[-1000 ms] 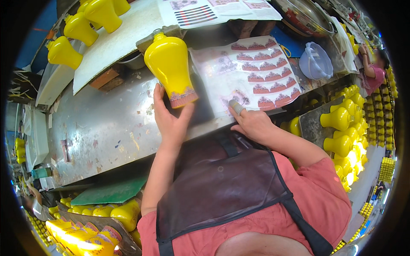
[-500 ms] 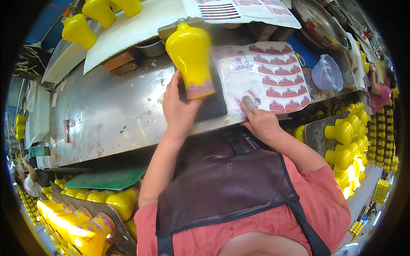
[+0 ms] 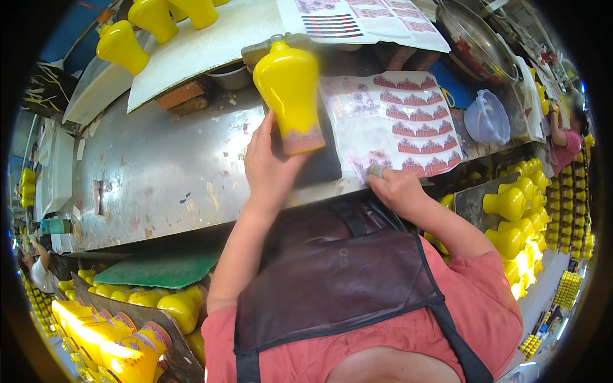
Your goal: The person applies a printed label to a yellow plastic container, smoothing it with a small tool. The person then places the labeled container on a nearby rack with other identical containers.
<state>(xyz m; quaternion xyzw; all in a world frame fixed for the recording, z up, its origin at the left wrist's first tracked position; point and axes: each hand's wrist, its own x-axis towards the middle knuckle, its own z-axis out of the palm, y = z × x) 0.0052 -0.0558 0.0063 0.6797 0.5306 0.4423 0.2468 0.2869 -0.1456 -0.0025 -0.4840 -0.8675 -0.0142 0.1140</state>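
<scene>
My left hand (image 3: 271, 167) grips the base of a yellow vase (image 3: 288, 89) that lies tilted over a dark pad (image 3: 319, 167) on the steel worktable (image 3: 147, 172). A reddish patterned band wraps the vase's foot. My right hand (image 3: 396, 190) rests at the near edge of a sheet of reddish decals (image 3: 408, 121), fingertips pressed on a small decal piece; I cannot tell whether it is pinched.
More yellow vases stand on a white board (image 3: 211, 38) at the back, in racks at the right (image 3: 511, 217) and in bins at the lower left (image 3: 121, 325). A clear plastic jug (image 3: 485, 118), a metal bowl (image 3: 476, 38), another printed sheet (image 3: 357, 16). Another person (image 3: 565, 137) works at far right.
The vase and my left hand have shifted rightward and nearer the decal sheet. My right hand has slid down to the sheet's near edge.
</scene>
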